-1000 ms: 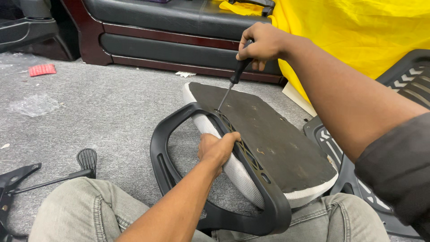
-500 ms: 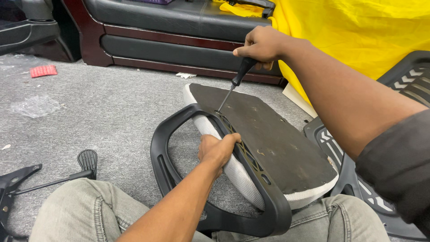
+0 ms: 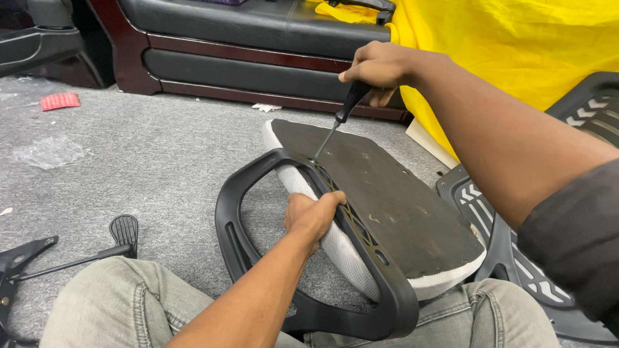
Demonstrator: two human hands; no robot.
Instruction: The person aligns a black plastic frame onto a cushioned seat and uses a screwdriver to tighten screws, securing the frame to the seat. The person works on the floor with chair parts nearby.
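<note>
On the person's lap, an upturned chair seat (image 3: 393, 200) rests tilted, its dark underside facing up and its pale mesh padding facing down; the seat's near corner lies across the right knee, and its far end points toward the sofa (image 3: 258, 45).

Left hand (image 3: 314, 216): closed around the edge of the seat where the black armrest (image 3: 258, 258) meets it; the fingers wrap over the armrest's mounting bar, thumb on the padded side; the forearm runs up from the lower edge of the view, between the knees.

Right hand (image 3: 380, 67): closed in a fist around the black handle of a screwdriver (image 3: 335, 125); the shaft slants down and to the left; its tip touches the seat underside at the far end of the armrest's mounting bar, just beside the seat's far left corner.

Armrest: a black plastic loop, fixed along the left edge of the seat; its open loop hangs over the grey carpet (image 3: 161, 161) and the left thigh.

Surroundings: a black chair back (image 3: 580, 129) with pale slots lies to the right, partly under the right arm; a yellow cloth (image 3: 516, 45) hangs behind it; a black lever with a flat paddle end (image 3: 122, 232) lies on the carpet to the left; a small red object (image 3: 59, 101) and a crumpled clear plastic sheet (image 3: 48, 153) lie farther off on the carpet, well apart from the seat.
</note>
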